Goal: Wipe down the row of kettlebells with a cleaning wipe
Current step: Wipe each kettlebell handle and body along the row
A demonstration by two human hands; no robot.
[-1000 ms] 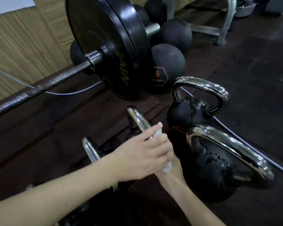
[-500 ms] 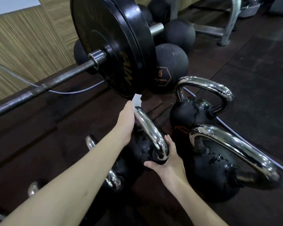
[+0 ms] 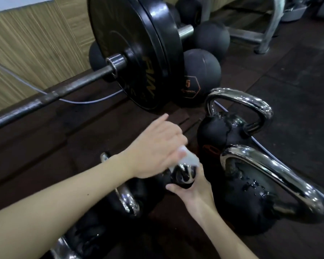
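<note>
Wiping a chrome handle (image 3: 183, 173): the left hand (image 3: 155, 148) clamps a crumpled white wipe (image 3: 59, 159) round the handle of a black kettlebell (image 3: 176, 182), which stands on the dark floor (image 3: 288, 94) between two others. The right hand (image 3: 193, 189) steadies the bell from below, fingers curled against its body. The handle's long axis runs from near-right to far-left. Beside it, a larger kettlebell (image 3: 251, 206) carries droplets on its black body, its chrome handle arching rightward.
</note>
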